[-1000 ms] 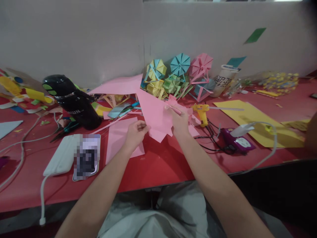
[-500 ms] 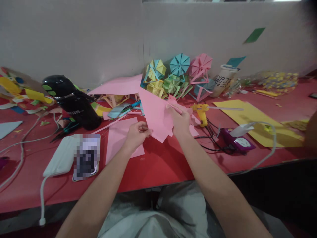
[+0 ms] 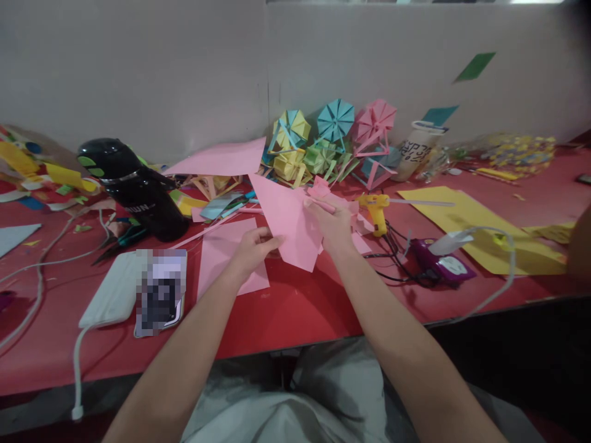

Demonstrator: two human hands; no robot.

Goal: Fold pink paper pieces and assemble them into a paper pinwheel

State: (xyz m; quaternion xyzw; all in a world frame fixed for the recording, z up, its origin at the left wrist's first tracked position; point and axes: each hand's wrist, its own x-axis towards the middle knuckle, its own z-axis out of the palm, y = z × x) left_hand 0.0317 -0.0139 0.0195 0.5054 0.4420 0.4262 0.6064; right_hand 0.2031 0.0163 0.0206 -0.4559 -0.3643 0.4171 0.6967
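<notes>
Head view: holds a pink sheet [image 3: 290, 224] at a slant above the red bench [image 3: 277, 326]. Pinches the sheet's left edge between thumb and fingers of the left hand [image 3: 253, 249], probably to steady it. Presses the fingers of the right hand [image 3: 335, 227] together around a slim pink rod [image 3: 324, 205] over the sheet's right part; cannot tell of any grip on the paper there. Has a second pink sheet [image 3: 221, 246] flat to the left of the held one, seemingly close for reach, and a yellow glue gun [image 3: 377, 215] to the right of it, handle towards the body, apparently handy. Sees folded-paper models [image 3: 335, 120] behind it, perhaps set back to avoid crushing.
</notes>
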